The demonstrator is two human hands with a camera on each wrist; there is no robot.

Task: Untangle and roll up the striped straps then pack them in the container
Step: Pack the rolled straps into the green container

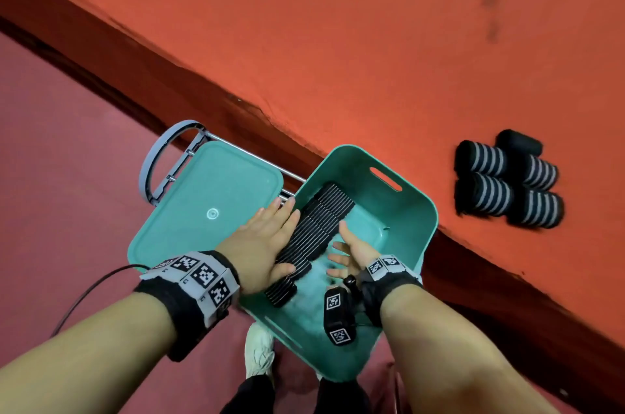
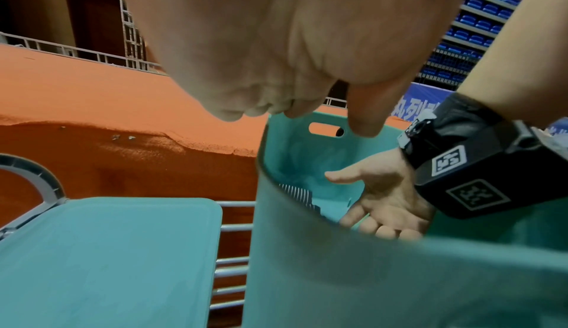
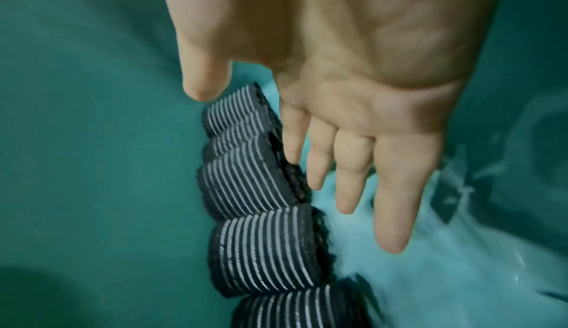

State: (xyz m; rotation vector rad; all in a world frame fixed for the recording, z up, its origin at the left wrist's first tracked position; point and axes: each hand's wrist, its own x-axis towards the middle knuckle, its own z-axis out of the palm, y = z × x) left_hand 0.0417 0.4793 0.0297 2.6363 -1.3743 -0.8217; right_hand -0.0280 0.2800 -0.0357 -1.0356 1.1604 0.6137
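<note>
A teal container [image 1: 429, 210] stands against the orange platform. Several rolled black straps with white stripes [image 1: 318, 227] lie in a row along its left inner wall. My left hand [image 1: 267, 237] lies flat over the container's left rim with straight fingers, its thumb beside the rolls. My right hand [image 1: 348, 251] is inside the container, open and holding nothing, fingers spread just right of the row. In the right wrist view the fingers [image 3: 344, 175] hang beside the striped rolls [image 3: 261, 248], the index tip near one. Several more rolled straps [image 1: 507, 180] sit on the platform to the right.
The teal lid [image 1: 209, 190] lies left of the container on a metal trolley with a grey handle [image 1: 159, 156]. The raised orange platform [image 1: 372, 58] runs behind and to the right. A white shoe [image 1: 258, 352] is below the container. A black cable [image 1: 88, 292] trails from my left wrist.
</note>
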